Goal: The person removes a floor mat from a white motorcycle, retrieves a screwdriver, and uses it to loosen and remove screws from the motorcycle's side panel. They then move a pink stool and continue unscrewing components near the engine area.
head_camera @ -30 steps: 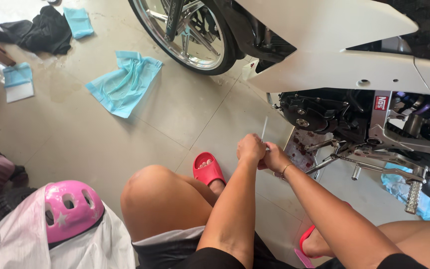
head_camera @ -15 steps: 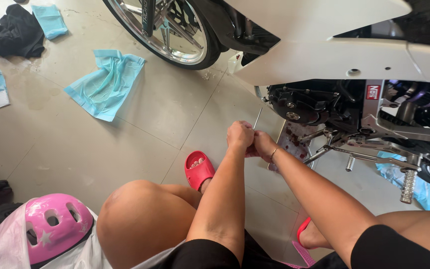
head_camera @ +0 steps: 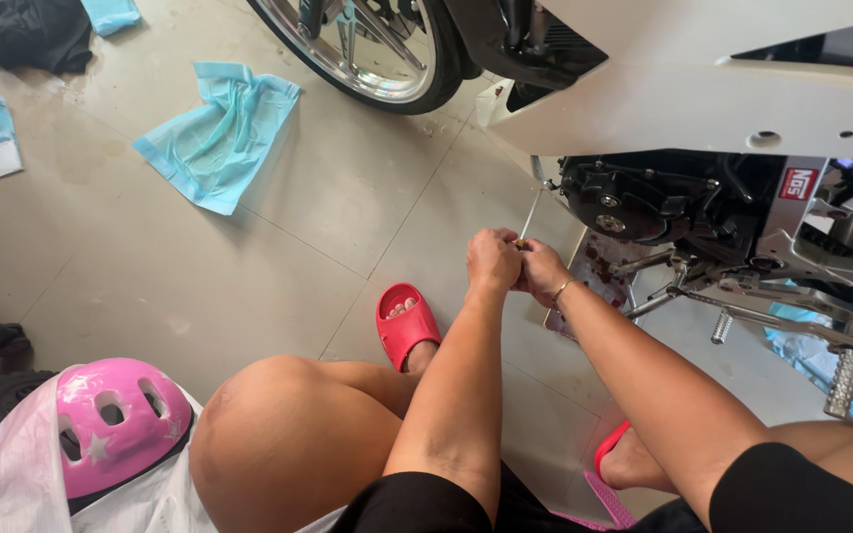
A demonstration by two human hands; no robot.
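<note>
A white motorcycle (head_camera: 703,89) fills the far right, its black engine (head_camera: 644,197) exposed. Left of it, a blue cloth (head_camera: 219,133) lies on the floor, and a pink helmet (head_camera: 111,424) sits near left. The left hand (head_camera: 493,262) and right hand (head_camera: 543,271), pressed together, both grip a thin screwdriver (head_camera: 528,217) pointing at the engine.

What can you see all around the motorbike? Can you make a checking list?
Surface: pale tiled floor, stained.
Job's things: thin metal rod tool reaching to the black engine cover.
Clutter: blue cloth, pink helmet, dark clothes.
Hands: left hand and right hand together, both gripping the tool's handle.
Cables: nothing seen.
Surroundings: white motorbike body, front wheel, red sandal.
</note>
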